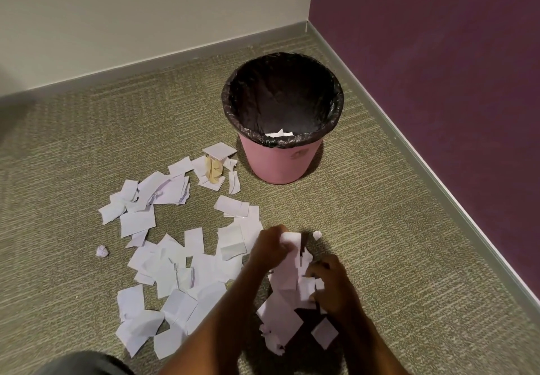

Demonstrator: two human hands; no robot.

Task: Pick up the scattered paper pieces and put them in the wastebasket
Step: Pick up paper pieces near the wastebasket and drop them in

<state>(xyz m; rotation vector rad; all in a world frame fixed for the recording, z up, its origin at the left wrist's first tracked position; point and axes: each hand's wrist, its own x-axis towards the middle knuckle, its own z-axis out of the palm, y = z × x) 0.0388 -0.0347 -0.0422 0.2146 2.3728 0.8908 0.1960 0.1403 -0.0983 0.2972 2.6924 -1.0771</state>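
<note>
Across the left and middle of the patterned olive carpet [87, 146] lie the scattered white paper pieces [172, 260], mostly flat rectangular scraps overlapping in loose drifts, with one small crumpled white paper ball [102, 251] apart at the far left. They look feather-light, limp and easily creased; flat ones will cling to the carpet pile, so I judge it best to lift each by a raised corner or edge, or sweep several together and bunch them, since a loose handful will shed bits.

Nearer the middle, the left hand [270, 246] is curled round the top of a bunched wad of white paper [289, 275], while the right hand [330, 284] pinches the same wad lower down; several scraps dangle below it over the carpet. A second tiny paper ball [317, 234] lies just beyond the hands.

Farther off and right of the scraps stands the pink plastic wastebasket [277, 164] lined with a black bag [282, 94], a few white scraps already inside near its rim. Behind it a cream wall [131, 18] meets a purple wall [438, 53] in the corner, both edged with grey skirting [409, 138].
</note>
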